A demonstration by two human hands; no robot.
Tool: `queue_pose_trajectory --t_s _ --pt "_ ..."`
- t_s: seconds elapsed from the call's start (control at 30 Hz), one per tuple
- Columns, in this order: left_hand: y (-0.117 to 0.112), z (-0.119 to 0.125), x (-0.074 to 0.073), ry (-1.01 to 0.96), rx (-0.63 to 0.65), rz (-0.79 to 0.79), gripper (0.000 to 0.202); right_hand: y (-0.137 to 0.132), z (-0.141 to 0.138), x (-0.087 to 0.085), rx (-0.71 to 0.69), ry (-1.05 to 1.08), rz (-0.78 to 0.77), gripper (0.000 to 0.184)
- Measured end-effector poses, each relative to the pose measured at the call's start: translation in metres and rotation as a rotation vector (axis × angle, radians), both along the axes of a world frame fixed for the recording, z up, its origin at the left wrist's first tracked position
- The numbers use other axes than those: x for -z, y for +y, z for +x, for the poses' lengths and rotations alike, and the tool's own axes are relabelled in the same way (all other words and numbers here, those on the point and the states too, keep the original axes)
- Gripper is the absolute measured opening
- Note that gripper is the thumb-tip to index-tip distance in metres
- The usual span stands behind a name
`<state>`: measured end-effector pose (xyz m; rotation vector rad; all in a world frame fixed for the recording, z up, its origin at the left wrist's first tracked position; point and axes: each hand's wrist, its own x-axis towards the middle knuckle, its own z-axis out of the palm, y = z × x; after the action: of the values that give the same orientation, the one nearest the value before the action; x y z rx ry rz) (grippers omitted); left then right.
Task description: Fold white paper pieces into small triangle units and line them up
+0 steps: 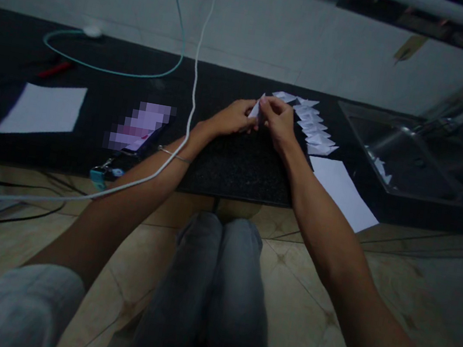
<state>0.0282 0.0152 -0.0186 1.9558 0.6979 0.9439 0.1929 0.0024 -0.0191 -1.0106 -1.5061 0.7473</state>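
Note:
Between my two hands, just above the black countertop [241, 169], is a small folded piece of white paper [256, 111] with a pointed top. My left hand [236, 116] is closed on its left side and lower part. The fingertips of my right hand [279, 117] pinch it from the right, near the top. Right beside my right hand, several folded paper pieces [313, 125] lie in a row running toward me. A flat white sheet of paper [339, 188] lies nearer the front edge, partly behind my right forearm.
Another white sheet [44, 109] lies far left, with a red-handled object [56, 70] behind it. A phone [139, 128] with a pixelated screen is by my left forearm. A white cable [195, 90] crosses over that forearm. A metal sink [432, 165] holds a folded paper piece [382, 170].

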Motion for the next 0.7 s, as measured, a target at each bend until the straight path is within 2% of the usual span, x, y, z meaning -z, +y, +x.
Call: queue_pose_trajectory --t_s 0.13,0.2,0.43,0.7 --pt "-0.004 -0.007 -0.006 -0.008 0.083 -0.102 0.027 -0.001 0.001 -0.001 -0.048 -0.012 -0.012 0.069" --pt "-0.006 -0.010 -0.009 -0.029 0.076 -0.135 0.032 -0.002 0.001 -0.003 -0.065 -0.019 -0.004 0.069" --pt "-0.007 -0.006 -0.011 -0.033 0.060 -0.203 0.029 -0.001 0.002 -0.003 -0.084 -0.015 0.013 0.070" --pt "-0.010 -0.005 -0.011 -0.009 -0.001 -0.177 0.031 0.002 0.002 0.000 -0.046 -0.053 0.013 0.074"
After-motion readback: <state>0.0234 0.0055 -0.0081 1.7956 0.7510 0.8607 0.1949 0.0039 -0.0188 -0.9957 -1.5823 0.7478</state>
